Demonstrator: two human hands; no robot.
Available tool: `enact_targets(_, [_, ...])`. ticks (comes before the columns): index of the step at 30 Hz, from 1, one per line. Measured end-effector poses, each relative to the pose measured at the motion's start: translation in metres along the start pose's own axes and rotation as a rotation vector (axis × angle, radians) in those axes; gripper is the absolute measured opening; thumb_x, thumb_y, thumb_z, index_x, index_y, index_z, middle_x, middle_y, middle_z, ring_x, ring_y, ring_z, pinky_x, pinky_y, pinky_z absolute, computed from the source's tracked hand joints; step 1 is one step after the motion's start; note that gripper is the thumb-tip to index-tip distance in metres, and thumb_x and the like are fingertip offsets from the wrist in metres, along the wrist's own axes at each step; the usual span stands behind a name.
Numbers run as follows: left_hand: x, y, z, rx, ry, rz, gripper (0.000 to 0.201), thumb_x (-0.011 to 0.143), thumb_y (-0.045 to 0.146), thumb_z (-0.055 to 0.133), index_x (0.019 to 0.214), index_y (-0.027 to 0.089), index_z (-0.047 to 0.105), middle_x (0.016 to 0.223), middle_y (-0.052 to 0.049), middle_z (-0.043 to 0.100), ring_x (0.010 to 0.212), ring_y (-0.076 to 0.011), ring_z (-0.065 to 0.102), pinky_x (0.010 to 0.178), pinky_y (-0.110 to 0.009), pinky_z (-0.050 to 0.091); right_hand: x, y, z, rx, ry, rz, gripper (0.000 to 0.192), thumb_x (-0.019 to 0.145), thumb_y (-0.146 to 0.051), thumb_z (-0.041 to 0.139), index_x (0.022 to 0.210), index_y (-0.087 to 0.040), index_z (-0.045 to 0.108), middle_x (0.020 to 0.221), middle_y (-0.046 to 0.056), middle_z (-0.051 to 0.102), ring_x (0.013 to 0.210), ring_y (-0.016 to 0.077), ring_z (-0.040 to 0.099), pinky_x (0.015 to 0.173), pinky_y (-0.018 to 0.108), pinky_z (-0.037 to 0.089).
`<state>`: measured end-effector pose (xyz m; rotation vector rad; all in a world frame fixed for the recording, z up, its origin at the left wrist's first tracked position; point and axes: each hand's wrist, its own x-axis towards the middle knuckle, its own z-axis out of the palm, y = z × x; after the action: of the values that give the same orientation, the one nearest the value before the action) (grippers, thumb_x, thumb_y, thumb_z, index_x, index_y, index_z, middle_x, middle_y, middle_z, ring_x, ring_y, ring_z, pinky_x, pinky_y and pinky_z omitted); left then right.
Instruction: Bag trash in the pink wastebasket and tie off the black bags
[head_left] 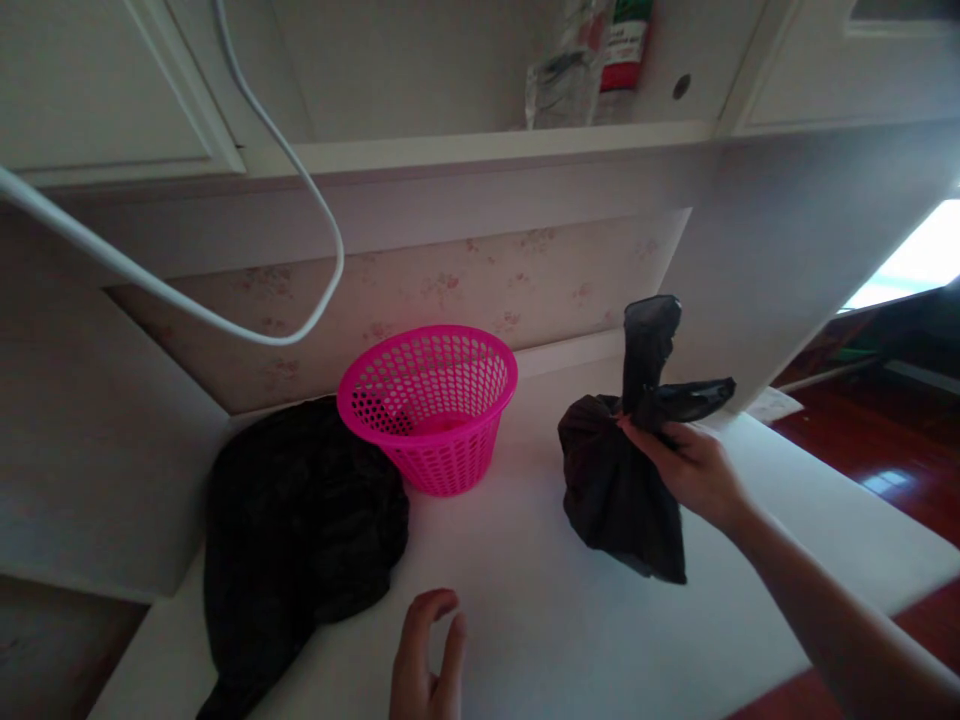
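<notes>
A tied black plastic bag [619,490] hangs from my right hand [694,465], whose fingers pinch it at the gathered neck. Its two handle ends stick out above the grip, one upward and one to the right. Low in the middle of the view is my left hand [431,660], holding nothing, thumb and index finger curved but apart. A pink perforated plastic basket [450,450] stands upright against the back wall between the two bags; no contents can be made out in it. Left of the basket, a heap of black fabric or plastic [300,530] lies on the white tabletop [517,600].
A white cable [300,325] loops down at the upper left. Above, an open shelf [480,150] holds a clear container [562,90] and a red-and-green bottle [625,45]. White panels close in both sides, and a reddish floor [885,440] shows at the right.
</notes>
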<state>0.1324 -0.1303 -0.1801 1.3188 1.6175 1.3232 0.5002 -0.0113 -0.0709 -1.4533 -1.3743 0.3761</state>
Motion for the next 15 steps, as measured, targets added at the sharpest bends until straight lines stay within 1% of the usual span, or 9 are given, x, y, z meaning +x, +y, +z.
enact_targets(3, [-0.004, -0.009, -0.002, 0.025, 0.029, 0.001, 0.055, 0.09, 0.073, 0.062, 0.101, 0.021, 0.075, 0.106, -0.011, 0.076, 0.1, -0.0286, 0.072, 0.093, -0.039, 0.057, 0.023, 0.02, -0.001, 0.039, 0.014, 0.064, 0.037, 0.08, -0.058, 0.081, 0.097, -0.025, 0.085, 0.105, 0.006, 0.082, 0.102, 0.0323, 0.074, 0.097, 0.046, 0.056])
enact_targets(5, [-0.004, -0.014, -0.005, 0.042, 0.036, 0.016, 0.054, 0.09, 0.073, 0.062, 0.101, 0.022, 0.075, 0.104, -0.011, 0.077, 0.098, -0.0284, 0.073, 0.091, -0.038, 0.058, 0.04, 0.028, 0.001, 0.069, 0.014, 0.093, 0.043, 0.076, -0.062, 0.081, 0.096, -0.024, 0.084, 0.099, 0.006, 0.082, 0.097, 0.0316, 0.075, 0.092, 0.045, 0.058])
enact_targets(7, [-0.003, -0.02, -0.005, 0.044, 0.034, 0.029, 0.054, 0.091, 0.073, 0.062, 0.101, 0.022, 0.075, 0.103, -0.011, 0.077, 0.096, -0.0278, 0.073, 0.089, -0.037, 0.058, 0.058, 0.034, 0.004, 0.11, 0.014, 0.127, 0.049, 0.073, -0.067, 0.079, 0.094, -0.023, 0.084, 0.094, 0.005, 0.082, 0.087, 0.029, 0.075, 0.084, 0.042, 0.059])
enact_targets(10, [-0.004, -0.027, -0.004, 0.04, 0.026, 0.041, 0.054, 0.091, 0.072, 0.063, 0.101, 0.021, 0.075, 0.101, -0.011, 0.077, 0.093, -0.0268, 0.073, 0.088, -0.036, 0.058, 0.082, 0.041, 0.013, 0.147, 0.024, 0.172, 0.055, 0.071, -0.069, 0.078, 0.095, -0.02, 0.083, 0.09, 0.006, 0.081, 0.079, 0.0256, 0.073, 0.074, 0.038, 0.058])
enact_targets(13, [-0.006, -0.032, -0.002, 0.053, 0.008, 0.05, 0.054, 0.091, 0.072, 0.063, 0.1, 0.021, 0.075, 0.099, -0.011, 0.077, 0.091, -0.0262, 0.073, 0.086, -0.036, 0.058, 0.094, 0.046, 0.023, 0.131, 0.016, 0.202, 0.055, 0.07, -0.066, 0.079, 0.094, -0.017, 0.082, 0.085, 0.006, 0.079, 0.075, 0.0243, 0.071, 0.071, 0.037, 0.056])
enact_targets(15, [-0.008, -0.033, -0.002, 0.059, 0.004, 0.058, 0.053, 0.091, 0.072, 0.062, 0.1, 0.021, 0.075, 0.097, -0.011, 0.077, 0.089, -0.026, 0.074, 0.085, -0.035, 0.059, 0.096, 0.049, 0.031, 0.108, -0.002, 0.208, 0.054, 0.068, -0.064, 0.081, 0.093, -0.017, 0.082, 0.084, 0.006, 0.079, 0.075, 0.0248, 0.071, 0.072, 0.038, 0.056])
